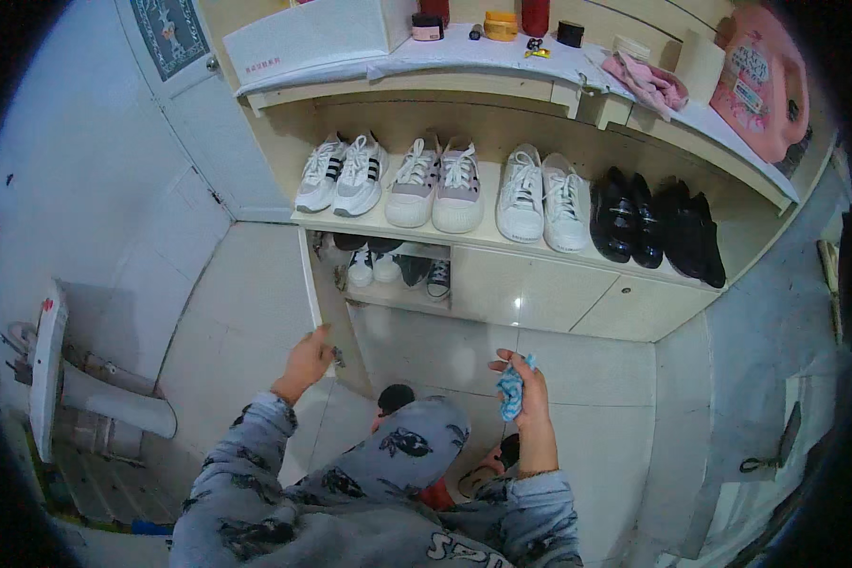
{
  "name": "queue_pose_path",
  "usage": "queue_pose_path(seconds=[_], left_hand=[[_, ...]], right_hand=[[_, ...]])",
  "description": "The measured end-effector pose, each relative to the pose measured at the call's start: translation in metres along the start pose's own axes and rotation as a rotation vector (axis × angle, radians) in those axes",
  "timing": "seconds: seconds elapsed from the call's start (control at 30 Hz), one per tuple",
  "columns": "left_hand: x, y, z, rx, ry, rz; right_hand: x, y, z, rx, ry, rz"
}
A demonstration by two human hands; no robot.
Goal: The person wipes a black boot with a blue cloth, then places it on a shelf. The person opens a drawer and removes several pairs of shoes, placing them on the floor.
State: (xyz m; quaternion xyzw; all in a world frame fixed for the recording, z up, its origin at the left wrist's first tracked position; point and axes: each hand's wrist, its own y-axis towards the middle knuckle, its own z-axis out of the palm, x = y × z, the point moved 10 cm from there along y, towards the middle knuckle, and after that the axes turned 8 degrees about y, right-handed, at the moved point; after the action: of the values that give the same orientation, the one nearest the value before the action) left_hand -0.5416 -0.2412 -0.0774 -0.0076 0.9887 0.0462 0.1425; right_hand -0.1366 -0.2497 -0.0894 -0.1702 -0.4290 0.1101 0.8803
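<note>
My left hand (307,362) is at the edge of the opened cabinet door (311,280), its fingers on the door's top corner; how firmly they grip is hard to see. In my right hand (531,390) is a crumpled blue-and-white cloth (511,392), held above the tiled floor. Behind the opened door, the lower compartment holds several shoes, among them a dark canvas sneaker with white laces (438,279). White sneakers with black stripes (359,175), other pale sneakers (521,195) and glossy black shoes (616,216) stand in a row on the shelf above.
Closed cabinet doors (532,287) adjoin the opened compartment. On the covered top stand a white box (319,42), jars, a pink cloth (646,82) and a pink detergent jug (763,89). A white pedestal washbasin (48,376) is at the left, and a wall at the right.
</note>
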Motion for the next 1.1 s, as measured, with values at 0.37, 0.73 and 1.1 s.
queue_pose_path(seconds=[0.37, 0.73, 1.1], left_hand=[[-0.130, 0.141, 0.062, -0.088, 0.002, 0.059], [-0.157, 0.204, 0.069, 0.015, 0.223, 0.027], [-0.224, 0.180, 0.055, -0.218, 0.040, 0.392]], right_hand=[[0.009, 0.003, -0.013, 0.007, 0.057, -0.020], [0.014, 0.006, -0.015, -0.040, 0.080, -0.043], [0.020, 0.002, -0.019, -0.048, 0.121, -0.009]])
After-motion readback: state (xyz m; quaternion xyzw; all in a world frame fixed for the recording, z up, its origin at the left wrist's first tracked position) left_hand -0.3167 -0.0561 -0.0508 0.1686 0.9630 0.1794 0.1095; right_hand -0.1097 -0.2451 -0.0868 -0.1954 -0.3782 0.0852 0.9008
